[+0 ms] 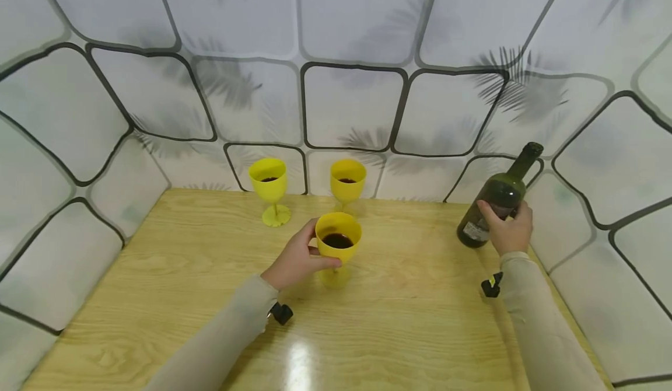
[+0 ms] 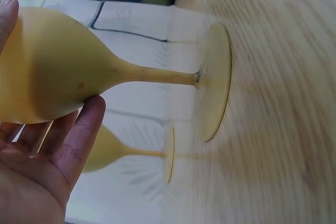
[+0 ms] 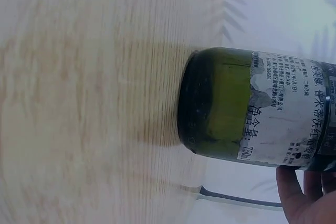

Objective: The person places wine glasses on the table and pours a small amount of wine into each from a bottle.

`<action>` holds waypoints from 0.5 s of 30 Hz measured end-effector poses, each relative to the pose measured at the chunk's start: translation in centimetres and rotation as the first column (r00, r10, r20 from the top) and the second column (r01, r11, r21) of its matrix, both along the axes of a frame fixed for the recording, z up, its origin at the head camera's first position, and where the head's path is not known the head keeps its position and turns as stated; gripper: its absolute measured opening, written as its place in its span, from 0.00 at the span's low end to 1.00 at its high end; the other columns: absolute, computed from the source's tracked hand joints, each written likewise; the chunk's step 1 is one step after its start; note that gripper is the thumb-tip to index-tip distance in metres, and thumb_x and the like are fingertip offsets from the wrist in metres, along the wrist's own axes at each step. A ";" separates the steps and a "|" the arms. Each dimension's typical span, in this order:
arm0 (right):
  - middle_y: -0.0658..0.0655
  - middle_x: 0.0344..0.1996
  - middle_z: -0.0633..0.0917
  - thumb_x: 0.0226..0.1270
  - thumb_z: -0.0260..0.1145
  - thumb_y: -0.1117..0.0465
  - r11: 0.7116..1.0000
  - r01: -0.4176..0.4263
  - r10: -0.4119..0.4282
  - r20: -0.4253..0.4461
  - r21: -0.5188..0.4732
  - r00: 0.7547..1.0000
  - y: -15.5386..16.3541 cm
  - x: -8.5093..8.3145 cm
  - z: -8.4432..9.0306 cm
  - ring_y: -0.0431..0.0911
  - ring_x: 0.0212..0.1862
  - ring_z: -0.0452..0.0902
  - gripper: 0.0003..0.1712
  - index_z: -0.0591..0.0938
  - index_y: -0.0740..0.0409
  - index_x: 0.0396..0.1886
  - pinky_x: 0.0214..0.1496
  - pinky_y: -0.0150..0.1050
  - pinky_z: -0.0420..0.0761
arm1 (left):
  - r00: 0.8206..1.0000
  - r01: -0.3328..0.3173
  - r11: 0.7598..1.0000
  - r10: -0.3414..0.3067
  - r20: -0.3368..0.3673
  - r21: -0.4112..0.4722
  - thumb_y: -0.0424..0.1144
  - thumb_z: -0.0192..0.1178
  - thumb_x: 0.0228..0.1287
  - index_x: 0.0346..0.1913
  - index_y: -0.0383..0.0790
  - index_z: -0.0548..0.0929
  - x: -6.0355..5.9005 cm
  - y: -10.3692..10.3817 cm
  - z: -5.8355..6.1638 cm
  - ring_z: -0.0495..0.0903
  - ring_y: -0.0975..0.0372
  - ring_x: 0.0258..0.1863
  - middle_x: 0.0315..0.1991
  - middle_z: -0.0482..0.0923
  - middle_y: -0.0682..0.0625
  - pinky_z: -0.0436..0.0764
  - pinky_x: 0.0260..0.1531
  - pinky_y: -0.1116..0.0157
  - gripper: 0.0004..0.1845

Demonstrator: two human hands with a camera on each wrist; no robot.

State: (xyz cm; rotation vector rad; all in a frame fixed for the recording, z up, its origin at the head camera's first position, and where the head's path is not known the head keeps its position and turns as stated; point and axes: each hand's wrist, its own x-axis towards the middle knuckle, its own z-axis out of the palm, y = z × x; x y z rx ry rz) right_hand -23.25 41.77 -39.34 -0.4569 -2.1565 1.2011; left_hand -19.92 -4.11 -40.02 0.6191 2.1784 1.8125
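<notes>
My left hand (image 1: 296, 258) grips the bowl of a yellow goblet (image 1: 338, 240) with dark liquid in it, at the middle of the wooden table (image 1: 173, 297). In the left wrist view the goblet (image 2: 63, 72) has its foot on the wood, and my thumb and fingers (image 2: 79, 135) curl round the bowl. My right hand (image 1: 508, 227) holds a dark green wine bottle (image 1: 493, 201), tilted with its neck to the upper right, at the table's right side. The bottle's base and torn white label (image 3: 278, 124) show in the right wrist view, just off the wood.
Two more yellow goblets stand near the back wall, one at left (image 1: 270, 188) and one behind the held goblet (image 1: 347, 182), both with dark liquid. Tiled walls with leaf shadows enclose the table on three sides.
</notes>
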 end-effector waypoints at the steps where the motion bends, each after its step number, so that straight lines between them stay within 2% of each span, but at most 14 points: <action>1: 0.61 0.58 0.76 0.63 0.77 0.45 1.000 -0.004 0.004 -0.004 0.002 1.000 0.0 0.0 0.0 0.56 0.62 0.72 0.41 0.75 0.61 0.69 0.69 0.55 0.68 | 1.000 0.005 1.000 -0.005 -0.002 0.004 0.45 0.81 0.55 0.73 0.53 0.67 -0.1 0.5 0.0 0.84 0.55 0.53 0.65 0.73 0.51 0.85 0.51 0.60 0.45; 10: 0.63 0.61 0.77 0.63 0.76 0.45 1.000 -0.010 0.010 0.001 -0.020 1.000 0.2 -0.1 -0.1 0.57 0.63 0.72 0.42 0.73 0.63 0.69 0.70 0.56 0.67 | 0.996 0.071 0.996 -0.069 -0.051 0.054 0.42 0.79 0.57 0.73 0.51 0.66 -1.4 6.0 -0.1 0.86 0.55 0.49 0.61 0.74 0.47 0.87 0.46 0.60 0.44; 13: 0.64 0.64 0.76 0.63 0.76 0.43 0.999 -0.013 0.014 0.022 -0.030 1.000 0.3 -0.1 -0.1 0.59 0.65 0.71 0.45 0.71 0.62 0.71 0.72 0.57 0.66 | 0.996 0.074 0.996 -0.072 -0.047 0.056 0.44 0.79 0.58 0.75 0.51 0.64 -2.0 7.7 -0.2 0.86 0.55 0.48 0.60 0.73 0.46 0.87 0.45 0.60 0.45; 15: 0.64 0.64 0.76 0.63 0.76 0.43 0.999 -0.009 0.010 0.022 -0.034 1.000 0.3 -0.1 -0.1 0.58 0.65 0.71 0.46 0.70 0.62 0.72 0.72 0.56 0.66 | 0.997 0.063 0.997 -0.061 -0.047 0.050 0.46 0.78 0.58 0.76 0.52 0.63 -2.6 8.8 -0.1 0.84 0.55 0.50 0.61 0.73 0.47 0.87 0.46 0.61 0.47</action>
